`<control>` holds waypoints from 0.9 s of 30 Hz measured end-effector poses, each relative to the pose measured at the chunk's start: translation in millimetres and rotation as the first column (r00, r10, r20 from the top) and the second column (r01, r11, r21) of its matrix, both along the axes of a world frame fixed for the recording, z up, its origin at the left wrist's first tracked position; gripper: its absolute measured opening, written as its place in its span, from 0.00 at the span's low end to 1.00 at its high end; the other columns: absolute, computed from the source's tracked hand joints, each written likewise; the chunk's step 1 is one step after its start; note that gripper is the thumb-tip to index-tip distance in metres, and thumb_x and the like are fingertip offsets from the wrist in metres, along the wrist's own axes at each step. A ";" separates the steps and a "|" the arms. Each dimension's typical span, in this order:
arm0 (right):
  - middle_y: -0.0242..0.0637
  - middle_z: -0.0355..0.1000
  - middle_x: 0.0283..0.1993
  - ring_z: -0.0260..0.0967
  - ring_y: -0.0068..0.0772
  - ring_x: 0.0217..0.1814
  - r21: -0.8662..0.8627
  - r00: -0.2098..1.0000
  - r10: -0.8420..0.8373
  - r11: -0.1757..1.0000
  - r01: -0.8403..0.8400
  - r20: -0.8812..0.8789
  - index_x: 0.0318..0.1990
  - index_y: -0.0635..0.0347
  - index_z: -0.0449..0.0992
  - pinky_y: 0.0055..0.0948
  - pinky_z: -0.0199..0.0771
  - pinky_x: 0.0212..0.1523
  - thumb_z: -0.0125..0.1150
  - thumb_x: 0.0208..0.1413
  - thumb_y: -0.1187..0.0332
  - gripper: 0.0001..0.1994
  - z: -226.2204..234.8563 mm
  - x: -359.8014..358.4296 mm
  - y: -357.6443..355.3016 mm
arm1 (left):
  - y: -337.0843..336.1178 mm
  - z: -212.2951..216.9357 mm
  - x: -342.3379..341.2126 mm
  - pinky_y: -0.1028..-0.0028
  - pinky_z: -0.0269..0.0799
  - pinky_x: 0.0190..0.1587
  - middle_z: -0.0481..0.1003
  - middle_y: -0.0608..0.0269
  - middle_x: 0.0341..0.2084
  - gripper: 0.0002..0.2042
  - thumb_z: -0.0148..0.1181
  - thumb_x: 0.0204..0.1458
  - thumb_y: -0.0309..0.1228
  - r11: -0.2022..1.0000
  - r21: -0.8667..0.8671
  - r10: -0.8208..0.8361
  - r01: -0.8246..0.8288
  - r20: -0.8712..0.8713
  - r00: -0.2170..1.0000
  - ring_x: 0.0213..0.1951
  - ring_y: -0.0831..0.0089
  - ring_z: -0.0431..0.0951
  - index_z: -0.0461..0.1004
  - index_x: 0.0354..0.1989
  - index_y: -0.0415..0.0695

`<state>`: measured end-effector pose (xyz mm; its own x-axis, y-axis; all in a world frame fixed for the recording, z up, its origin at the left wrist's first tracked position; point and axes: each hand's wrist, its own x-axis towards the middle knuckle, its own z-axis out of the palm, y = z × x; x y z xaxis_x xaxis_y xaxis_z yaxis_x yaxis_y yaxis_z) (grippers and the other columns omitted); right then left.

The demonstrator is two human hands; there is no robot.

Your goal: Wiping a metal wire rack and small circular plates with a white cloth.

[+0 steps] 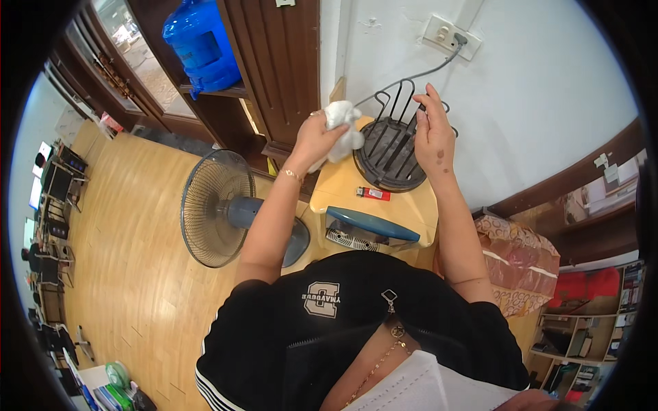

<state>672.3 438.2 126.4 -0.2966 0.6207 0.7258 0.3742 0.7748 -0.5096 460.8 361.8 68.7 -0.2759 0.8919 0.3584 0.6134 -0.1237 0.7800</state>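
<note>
A bunched white cloth (pixel 340 114) is gripped in my left hand (pixel 317 142), at the left side of a dark round rack (pixel 388 152) with slats and upright wire loops. My right hand (pixel 434 140) is raised at the rack's right side. Its thumb and fingers close around one of the dark upright bars, partly hidden by the hand. Under the rack is a small yellow table (pixel 336 194). A red lighter (pixel 373 194) lies just in front of the rack. Nearer to me, a device with a blue curved top (pixel 370 225) stands at the table's front edge.
A grey fan (pixel 218 209) stands on the floor left of the table. Behind it, a wooden cabinet (pixel 274 68) holds a blue water jug (pixel 202 48). A cable (pixel 425 71) runs from the wall socket (pixel 450 38) behind the rack. A patterned bag (pixel 517 264) sits at the right.
</note>
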 end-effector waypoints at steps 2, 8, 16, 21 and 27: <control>0.42 0.63 0.65 0.65 0.23 0.24 -0.011 1.000 0.022 1.000 -0.022 0.009 0.51 0.56 0.71 0.22 0.69 0.28 0.47 0.60 0.74 0.13 2.2 -2.6 0.3 | -8.2 2.6 26.5 0.58 0.72 0.42 0.75 0.44 0.33 0.07 0.59 0.45 0.26 0.971 0.226 -0.171 0.082 0.414 0.894 0.37 0.49 0.76 0.78 0.33 0.39; 0.42 0.62 0.65 0.67 0.23 0.28 -0.046 0.999 0.032 0.998 -0.032 0.007 0.51 0.56 0.71 0.22 0.70 0.31 0.48 0.60 0.74 0.13 5.8 0.6 -1.5 | 0.4 -21.1 44.8 0.59 0.71 0.41 0.74 0.47 0.30 0.07 0.58 0.46 0.23 0.974 0.212 -0.012 0.076 -0.289 0.957 0.35 0.48 0.75 0.77 0.34 0.38; 0.42 0.70 0.55 0.70 0.38 0.40 0.368 0.998 -0.058 0.928 0.061 -0.019 0.49 0.58 0.74 0.34 0.70 0.45 0.59 0.52 0.74 0.15 15.1 -1.8 -33.8 | -39.7 -70.2 30.1 0.70 0.70 0.46 0.77 0.55 0.35 0.09 0.59 0.51 0.24 0.956 0.206 0.124 -0.211 0.368 0.921 0.40 0.64 0.77 0.76 0.40 0.35; 0.35 0.73 0.45 0.69 0.39 0.42 -0.106 0.856 0.340 0.940 -0.325 0.390 0.44 0.58 0.77 0.35 0.68 0.42 0.63 0.45 0.73 0.15 -48.8 26.2 -89.7 | -54.4 -82.4 49.7 0.75 0.69 0.48 0.76 0.64 0.44 0.13 0.57 0.56 0.23 0.906 0.303 0.060 -0.295 0.598 0.799 0.44 0.76 0.74 0.72 0.49 0.34; 0.34 0.71 0.39 0.68 0.38 0.41 -0.067 0.843 0.162 0.987 -0.149 0.513 0.43 0.58 0.77 0.34 0.69 0.40 0.64 0.45 0.70 0.15 -100.9 37.8 -89.8 | -80.4 -57.7 56.4 0.75 0.67 0.49 0.75 0.61 0.43 0.12 0.57 0.55 0.21 0.895 0.266 0.074 -0.359 0.704 0.707 0.46 0.75 0.73 0.73 0.47 0.32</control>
<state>710.1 348.4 25.5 -0.7182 0.5496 0.4269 0.4634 0.8353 -0.2959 517.2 281.5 11.0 -0.7335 0.6198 0.2790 0.0019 -0.4086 0.9127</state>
